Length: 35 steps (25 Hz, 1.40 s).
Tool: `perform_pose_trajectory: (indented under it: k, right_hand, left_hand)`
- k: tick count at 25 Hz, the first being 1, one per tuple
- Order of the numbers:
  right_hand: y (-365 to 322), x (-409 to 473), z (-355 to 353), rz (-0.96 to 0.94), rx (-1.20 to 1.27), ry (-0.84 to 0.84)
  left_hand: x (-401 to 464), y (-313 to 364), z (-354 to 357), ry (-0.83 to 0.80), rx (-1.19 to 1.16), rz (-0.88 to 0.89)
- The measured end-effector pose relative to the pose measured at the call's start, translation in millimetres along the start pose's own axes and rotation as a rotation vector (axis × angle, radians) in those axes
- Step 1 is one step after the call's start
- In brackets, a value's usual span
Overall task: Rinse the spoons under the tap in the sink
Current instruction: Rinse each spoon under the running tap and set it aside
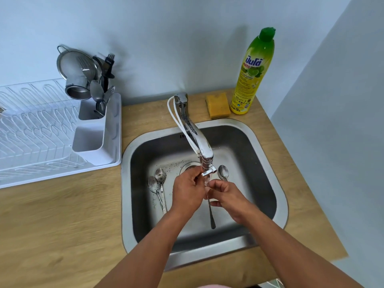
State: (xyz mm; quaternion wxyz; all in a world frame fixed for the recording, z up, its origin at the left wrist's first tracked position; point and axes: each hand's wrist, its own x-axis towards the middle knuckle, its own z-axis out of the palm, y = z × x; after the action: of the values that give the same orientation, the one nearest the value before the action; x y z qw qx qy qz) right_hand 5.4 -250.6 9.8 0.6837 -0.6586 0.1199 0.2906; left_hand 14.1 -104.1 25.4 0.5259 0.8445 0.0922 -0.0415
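Observation:
Both hands meet under the tap [204,149] over the steel sink [268,154]. My right hand [226,197] is closed around a spoon [212,217]; its handle hangs down toward me and its bowl is hidden between my fingers. My left hand [188,193] touches the spoon's upper end beside the spout's small lever. Water appears to run over the fingers. Two dirty spoons [158,183] lie side by side on the sink floor to the left. Another spoon [223,172] lies to the right, partly behind the tap and my right hand.
A yellow sponge [218,104] and a green dish-soap bottle [253,73] stand on the wooden counter behind the sink. A white drying rack [35,129] with a cutlery holder [91,134], strainer and utensils sits to the left. Walls close in behind and on the right.

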Motion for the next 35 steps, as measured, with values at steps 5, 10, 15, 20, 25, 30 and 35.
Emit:
perform_pose_trajectory:
  k: [5,10,15,20,25,30,35]
  right_hand:
    - [20.7,-6.5,7.1,0.045,-0.010,0.074]
    - [23.3,-0.7,12.4,0.023,-0.089,0.230]
    - [17.1,5.2,13.6,-0.093,-0.366,0.230]
    - [15.0,12.3,7.9,-0.113,-0.326,0.237]
    - [20.4,22.2,-17.4,-0.155,-0.630,0.320]
    - [17.0,53.8,-55.7,0.052,-1.114,0.488]
    - [16.3,80.9,-56.3,0.236,-1.291,0.447]
  left_hand:
    - [9.8,-1.4,-3.2,0.016,0.030,0.072]
    - [11.9,-7.4,-1.6,-0.003,0.065,0.042]
    - [8.3,-7.0,-1.0,0.016,0.026,0.025]
    - [6.6,-12.1,-3.5,0.035,0.032,0.075]
    - [6.4,-28.5,-20.7,0.042,-0.227,-0.168]
    - [19.6,-83.4,-41.2,0.195,0.234,-0.545]
    - [28.1,-102.6,-36.3,0.106,0.468,-0.594]
